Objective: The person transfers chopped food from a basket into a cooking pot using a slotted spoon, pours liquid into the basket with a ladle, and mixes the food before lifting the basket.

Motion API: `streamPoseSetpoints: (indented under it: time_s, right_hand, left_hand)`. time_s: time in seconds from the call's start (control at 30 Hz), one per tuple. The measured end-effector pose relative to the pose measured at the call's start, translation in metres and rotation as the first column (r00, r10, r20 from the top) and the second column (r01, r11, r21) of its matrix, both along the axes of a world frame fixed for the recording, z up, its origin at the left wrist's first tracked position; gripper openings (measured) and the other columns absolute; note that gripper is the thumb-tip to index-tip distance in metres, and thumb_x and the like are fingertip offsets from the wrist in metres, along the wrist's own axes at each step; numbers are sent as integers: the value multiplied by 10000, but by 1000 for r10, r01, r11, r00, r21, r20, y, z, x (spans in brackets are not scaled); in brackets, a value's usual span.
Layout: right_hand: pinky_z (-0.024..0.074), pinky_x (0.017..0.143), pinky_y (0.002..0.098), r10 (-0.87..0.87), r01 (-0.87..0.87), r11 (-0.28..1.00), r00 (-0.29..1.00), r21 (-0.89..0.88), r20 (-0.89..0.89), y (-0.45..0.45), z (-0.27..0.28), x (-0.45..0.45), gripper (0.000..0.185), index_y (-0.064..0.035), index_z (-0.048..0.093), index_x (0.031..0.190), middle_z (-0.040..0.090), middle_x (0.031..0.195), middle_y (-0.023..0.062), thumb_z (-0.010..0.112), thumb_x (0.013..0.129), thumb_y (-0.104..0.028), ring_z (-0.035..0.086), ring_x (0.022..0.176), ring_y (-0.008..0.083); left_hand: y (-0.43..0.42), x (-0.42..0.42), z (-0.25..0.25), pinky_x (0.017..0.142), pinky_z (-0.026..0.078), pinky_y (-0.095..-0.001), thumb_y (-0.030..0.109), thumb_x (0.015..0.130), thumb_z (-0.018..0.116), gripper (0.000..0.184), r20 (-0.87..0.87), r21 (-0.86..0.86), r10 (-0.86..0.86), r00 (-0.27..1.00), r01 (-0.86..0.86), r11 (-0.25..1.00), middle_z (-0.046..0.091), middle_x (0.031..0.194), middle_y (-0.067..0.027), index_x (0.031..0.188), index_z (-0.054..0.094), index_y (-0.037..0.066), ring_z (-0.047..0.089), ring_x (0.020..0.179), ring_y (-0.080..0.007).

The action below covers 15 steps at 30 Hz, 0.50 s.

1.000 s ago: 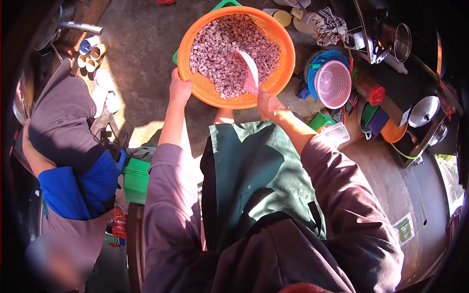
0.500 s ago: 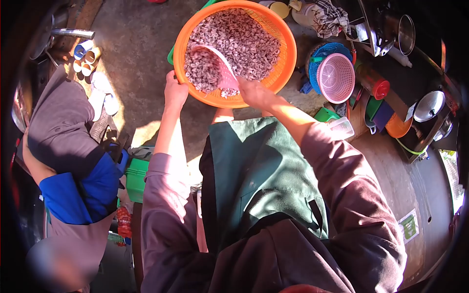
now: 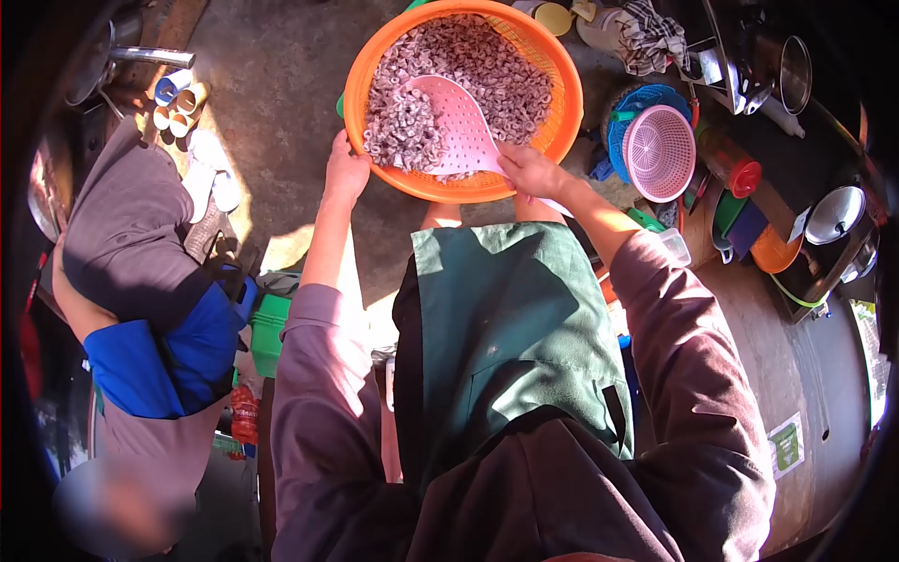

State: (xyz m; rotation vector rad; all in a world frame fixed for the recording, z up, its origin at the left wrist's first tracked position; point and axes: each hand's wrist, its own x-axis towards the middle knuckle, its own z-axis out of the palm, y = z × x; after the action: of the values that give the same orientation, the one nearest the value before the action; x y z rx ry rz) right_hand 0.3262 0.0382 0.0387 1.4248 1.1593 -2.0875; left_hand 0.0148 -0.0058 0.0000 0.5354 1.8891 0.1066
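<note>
An orange plastic basket (image 3: 567, 122) holds a heap of small purplish-white ring-shaped pieces (image 3: 487, 47). My left hand (image 3: 346, 170) grips the basket's near left rim, its fingers curled over the edge. In my right hand (image 3: 532, 170) is the handle of a pink perforated scoop (image 3: 466, 136), just above the basket's near right rim. The scoop lies inside the basket with its holed face turned up, and a pile of the pieces covers its left part. Part of the handle is hidden by my fingers.
Right of the basket, a pink colander (image 3: 659, 155) rests over a blue basket (image 3: 623, 120), near a red-lidded jar (image 3: 744, 178). A co-worker in a blue sleeve (image 3: 131, 370) bends at left, near some tubes (image 3: 178, 103) and a green container (image 3: 270, 334).
The scoop has turned from tilted on edge to face-up, with pieces resting on it. My right hand has shifted slightly right with the handle, while my left hand stays on the rim.
</note>
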Motion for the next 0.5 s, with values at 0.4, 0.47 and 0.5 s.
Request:
streamPoseSetpoints:
  time_s: [0.4, 0.47, 0.5]
  right_hand:
    - [409, 415, 267, -167, 172, 983, 984, 68, -67, 10, 115, 72, 199, -37, 474, 986, 512, 655, 43, 372, 971, -207, 488, 411, 119]
    - [407, 427, 253, -248, 252, 967, 966, 45, -73, 16, 140, 80, 196, -54, 479, 988, 508, 669, 27, 379, 975, -222, 480, 422, 101]
    - [403, 426, 247, -280, 282, 959, 958, 27, -66, 19, 151, 84, 195, -58, 482, 990, 507, 670, 22, 384, 977, -226, 478, 425, 95]
  left_hand:
    - [8, 32, 44, 963, 398, -359, 214, 931, 482, 416, 208, 146, 402, 892, -435, 889, 456, 1326, -142, 1297, 434, 21, 471, 1193, -254]
    - [21, 47, 59, 939, 399, -371, 313, 933, 488, 456, 398, -74, 647, 650, -680, 729, 494, 1290, -114, 1296, 442, 41, 473, 1175, -235]
    - [32, 58, 71, 921, 407, -373, 393, 938, 432, 486, 479, -113, 632, 609, -671, 733, 491, 1297, -97, 1296, 449, 64, 479, 1161, -232]
